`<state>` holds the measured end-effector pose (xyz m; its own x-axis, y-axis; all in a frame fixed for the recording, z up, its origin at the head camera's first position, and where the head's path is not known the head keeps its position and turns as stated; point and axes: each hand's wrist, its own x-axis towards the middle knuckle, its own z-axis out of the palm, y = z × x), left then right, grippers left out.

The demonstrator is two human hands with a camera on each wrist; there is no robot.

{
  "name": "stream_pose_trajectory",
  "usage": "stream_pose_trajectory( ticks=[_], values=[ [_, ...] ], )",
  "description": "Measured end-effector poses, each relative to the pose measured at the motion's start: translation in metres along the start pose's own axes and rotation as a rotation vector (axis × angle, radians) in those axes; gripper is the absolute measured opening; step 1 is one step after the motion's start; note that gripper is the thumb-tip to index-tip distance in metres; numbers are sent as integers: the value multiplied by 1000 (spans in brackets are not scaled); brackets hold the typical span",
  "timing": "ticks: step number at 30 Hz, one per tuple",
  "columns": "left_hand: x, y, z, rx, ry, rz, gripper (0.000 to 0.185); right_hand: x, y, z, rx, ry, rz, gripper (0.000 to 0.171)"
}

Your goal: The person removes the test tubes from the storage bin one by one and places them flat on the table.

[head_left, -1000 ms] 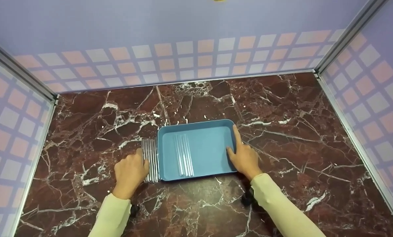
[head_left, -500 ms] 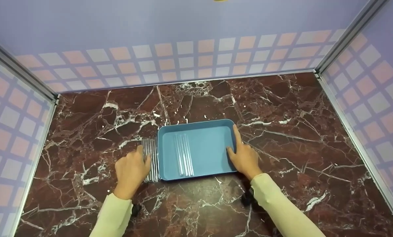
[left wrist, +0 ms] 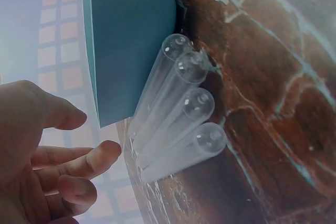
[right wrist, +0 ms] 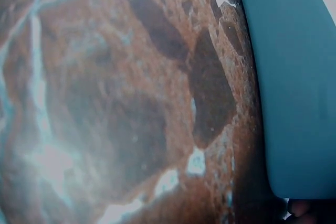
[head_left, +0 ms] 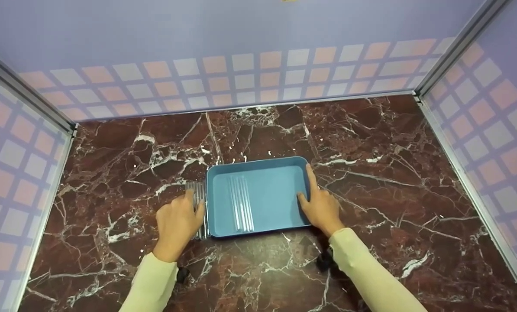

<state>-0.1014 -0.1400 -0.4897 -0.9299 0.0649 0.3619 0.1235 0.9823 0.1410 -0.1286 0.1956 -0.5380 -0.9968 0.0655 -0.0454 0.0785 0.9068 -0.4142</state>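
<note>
A blue tray (head_left: 276, 195) lies in the middle of the marble-patterned table. Inside it, toward the left, several clear test tubes (head_left: 241, 203) lie side by side. Another row of clear test tubes (left wrist: 173, 111) lies along the outside of the tray's left wall, rounded ends toward the person. My left hand (head_left: 176, 221) hovers beside and partly over this row, thumb and fingers spread apart with nothing between them; it hides part of the tubes in the head view. At the opposite end, my right hand (head_left: 323, 210) grips the tray's right wall, thumb inside and index finger along the outside.
Purple walls with a pink and white check pattern (head_left: 243, 82) enclose the back and both sides. Metal strips (head_left: 462, 186) run along the table's edges. The reddish-brown marbled table surface (head_left: 371, 143) surrounds the tray.
My left hand has shifted slightly right, further over the outer row of test tubes and closer to the tray, its thumb and index finger reaching forward. The right hand and tray have not visibly moved.
</note>
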Motion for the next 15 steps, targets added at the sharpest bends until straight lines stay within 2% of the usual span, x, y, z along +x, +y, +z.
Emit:
stream_pose_trajectory(
  ticks=[6, 15],
  values=[
    [3, 6, -2, -3, 11, 30, 33, 0, 1, 0, 5, 2, -2, 79],
    [11, 18, -5, -31, -2, 35, 31, -1, 1, 0, 8, 1, -14, 78]
  ],
)
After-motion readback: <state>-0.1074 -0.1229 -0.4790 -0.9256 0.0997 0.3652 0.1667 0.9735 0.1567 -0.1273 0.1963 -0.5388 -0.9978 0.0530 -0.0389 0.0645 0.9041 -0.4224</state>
